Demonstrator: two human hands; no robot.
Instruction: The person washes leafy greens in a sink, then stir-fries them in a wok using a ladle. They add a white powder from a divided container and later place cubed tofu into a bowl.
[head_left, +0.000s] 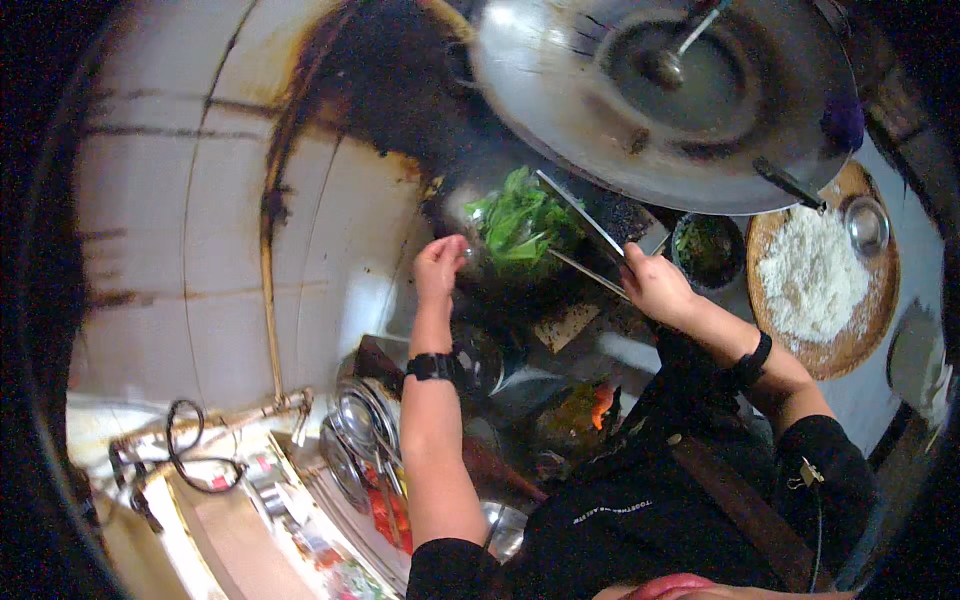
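My right hand (660, 285) grips a long metal utensil (581, 210) with two spread arms, which looks like tongs. Its arms reach left towards a heap of green leafy vegetables (521, 217) in a dark area that seems to be a pot; the rim is hard to make out. Just left of the leaves is my left hand (439, 262), fingers bent together. A small shiny spot shows at those fingertips, and I cannot tell whether the hand holds something.
A large wok (540, 97) with a ladle (664, 67) in it stands beyond. To the right are a dark bowl of chopped greens (709, 251) and a woven tray (889, 300) of white flour (810, 277) with a small metal bowl (866, 225). A stained wall (225, 225) rises left.
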